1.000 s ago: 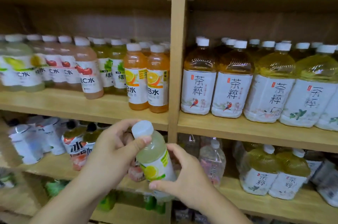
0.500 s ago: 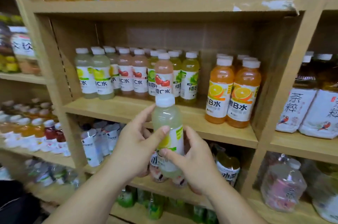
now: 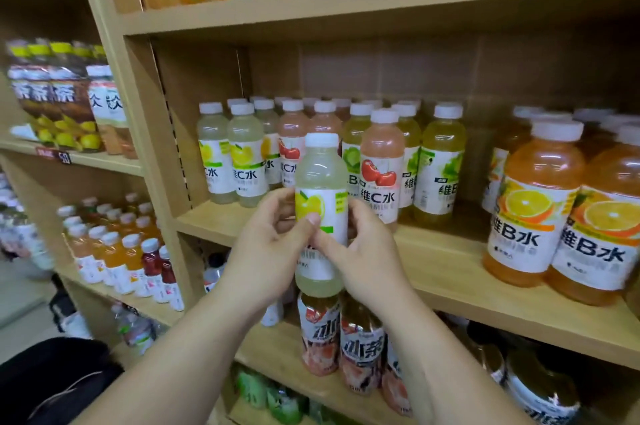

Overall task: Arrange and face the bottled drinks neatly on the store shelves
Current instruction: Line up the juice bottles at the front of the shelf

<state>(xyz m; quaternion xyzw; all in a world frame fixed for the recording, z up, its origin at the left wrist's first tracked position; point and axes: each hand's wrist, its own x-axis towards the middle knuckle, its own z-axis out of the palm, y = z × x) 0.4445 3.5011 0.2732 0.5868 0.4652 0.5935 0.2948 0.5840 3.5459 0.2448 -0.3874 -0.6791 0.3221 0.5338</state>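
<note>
The upright lemon bottle (image 3: 320, 178) is held in front of the middle shelf (image 3: 450, 272), left hand (image 3: 266, 251) at its 9 o'clock and right hand (image 3: 372, 251) at 3 o'clock, both hands' fingers (image 3: 303, 228) clamped on its label.

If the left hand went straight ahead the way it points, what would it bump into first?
Likely the pink cherry-label bottles on the shelf behind the lemon bottle that the left hand grips, though depth is unclear.
</note>
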